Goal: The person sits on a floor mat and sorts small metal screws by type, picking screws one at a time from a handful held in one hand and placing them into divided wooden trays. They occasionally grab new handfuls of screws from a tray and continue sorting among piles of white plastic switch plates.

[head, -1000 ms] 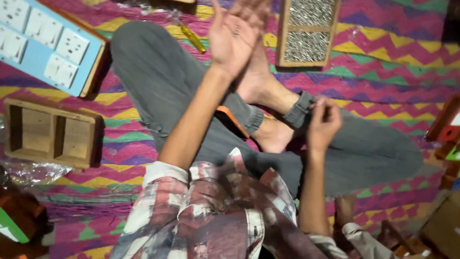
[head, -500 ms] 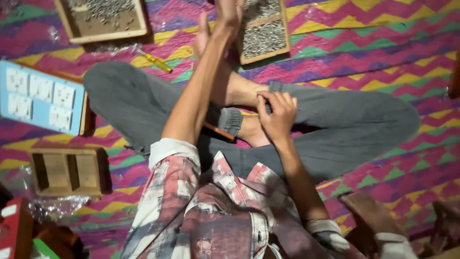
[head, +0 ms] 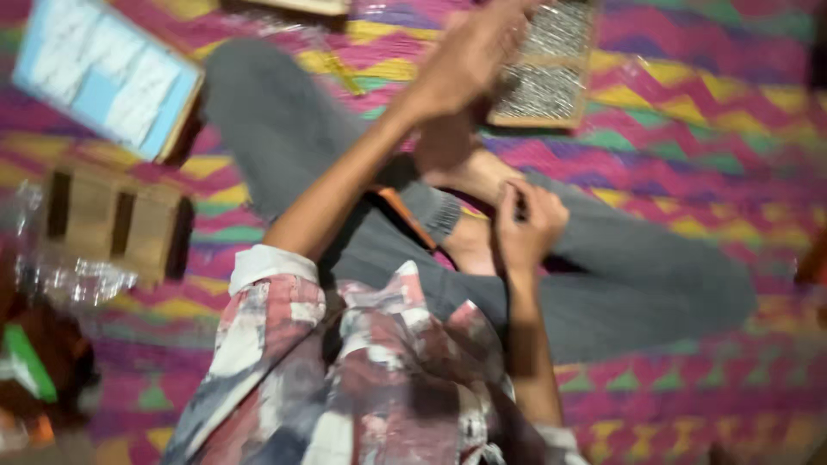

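I sit cross-legged in grey trousers on a zigzag-patterned mat. My left hand (head: 465,60) reaches forward over the near edge of a wooden tray (head: 551,86) filled with small grey metal pieces. Motion blur hides whether its fingers hold anything. My right hand (head: 530,226) is curled, fingers closed together, resting by my bare foot (head: 461,164) on my crossed leg. A small dark speck shows at its fingertips, too blurred to identify.
A blue board with white switch plates (head: 103,77) lies at the far left. A wooden box with slots (head: 112,220) sits below it, beside crumpled clear plastic (head: 69,280). A yellow-handled tool (head: 336,69) lies by my knee. An orange strip (head: 405,215) crosses my lap.
My left hand has moved right, onto the tray of metal pieces. My right hand has stayed curled by my foot. The view has swung and blurred.
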`<state>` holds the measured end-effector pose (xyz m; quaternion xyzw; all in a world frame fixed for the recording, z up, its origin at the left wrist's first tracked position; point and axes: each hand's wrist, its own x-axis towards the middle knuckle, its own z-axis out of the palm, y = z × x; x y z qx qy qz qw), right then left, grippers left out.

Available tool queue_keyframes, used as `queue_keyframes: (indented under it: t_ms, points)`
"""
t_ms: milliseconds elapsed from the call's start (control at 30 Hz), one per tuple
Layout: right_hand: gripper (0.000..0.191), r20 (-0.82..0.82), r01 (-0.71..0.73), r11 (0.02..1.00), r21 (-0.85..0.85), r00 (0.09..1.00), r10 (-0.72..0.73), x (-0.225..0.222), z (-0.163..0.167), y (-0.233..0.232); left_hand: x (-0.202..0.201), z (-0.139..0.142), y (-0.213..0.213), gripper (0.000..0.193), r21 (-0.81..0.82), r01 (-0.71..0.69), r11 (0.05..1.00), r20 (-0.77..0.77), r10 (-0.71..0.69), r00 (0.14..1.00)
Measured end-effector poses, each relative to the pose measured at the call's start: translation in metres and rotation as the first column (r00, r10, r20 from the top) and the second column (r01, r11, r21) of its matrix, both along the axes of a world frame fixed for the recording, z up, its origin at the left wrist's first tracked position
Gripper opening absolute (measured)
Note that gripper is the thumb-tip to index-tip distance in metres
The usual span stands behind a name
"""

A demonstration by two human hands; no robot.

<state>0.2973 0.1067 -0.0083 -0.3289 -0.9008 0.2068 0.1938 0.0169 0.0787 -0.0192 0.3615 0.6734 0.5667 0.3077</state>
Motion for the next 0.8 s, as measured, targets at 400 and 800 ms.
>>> queue_keyframes:
  t_ms: [400, 800]
  points:
    - [0.010, -0.392, -0.444, 0.794, -0.415, 0.875, 0.285, -0.220, 0.004, -0.035, 0.029, -0.005, -0.379, 0.029, -0.076, -0.689, 0.720, -0.601, 0.519, 0.608]
    - [0.041, 0.201, -0.851, 0.462, -0.249, 0.421, 0.884, -0.606, -0.066, -0.155, 0.022, -0.119, -0.454, 0.074, -0.487, -0.477, 0.732, -0.655, 0.056, 0.753]
